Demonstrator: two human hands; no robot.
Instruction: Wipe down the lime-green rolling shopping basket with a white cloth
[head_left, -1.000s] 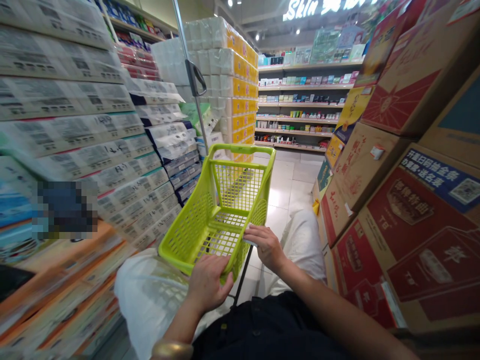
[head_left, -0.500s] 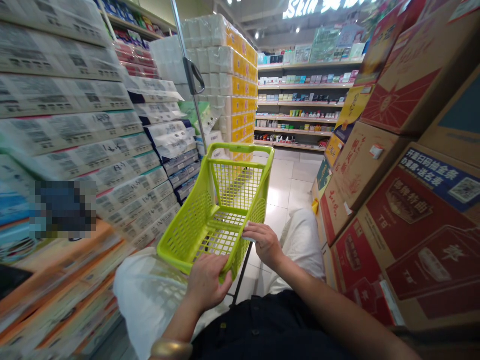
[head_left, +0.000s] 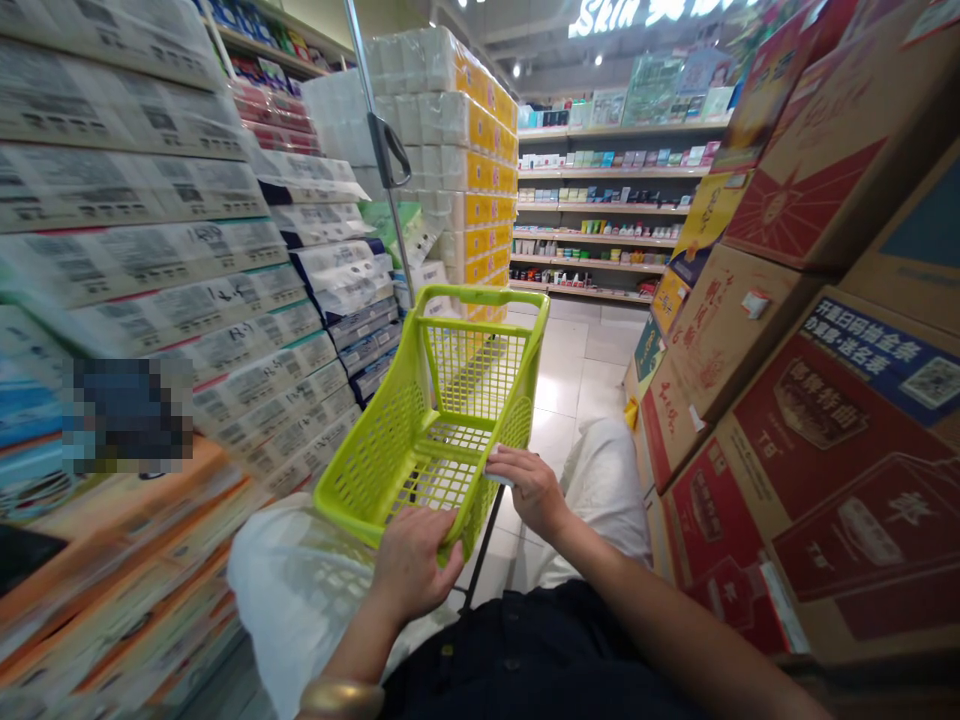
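Observation:
A lime-green plastic shopping basket (head_left: 369,450) with lattice walls stands tilted between my knees; a pull handle (head_left: 390,150) on a metal pole rises beyond its left side. My left hand (head_left: 416,560) is closed over the basket's near rim, its fingers partly hidden inside. Against the right rim rests my right hand (head_left: 525,485), fingers bent over a small white cloth or tissue (head_left: 498,475) pressed to the plastic. Only the cloth's edge shows under the fingers. Through the lattice, nothing is seen lying in the basket.
Stacked cardboard cartons (head_left: 765,470) line the right side closely. Wrapped paper packs (head_left: 142,190) are piled on the left, with yellow-and-white tissue rolls (head_left: 480,180) behind the basket. Shelves of small goods (head_left: 600,210) stand at the back, beyond a tiled floor (head_left: 559,365).

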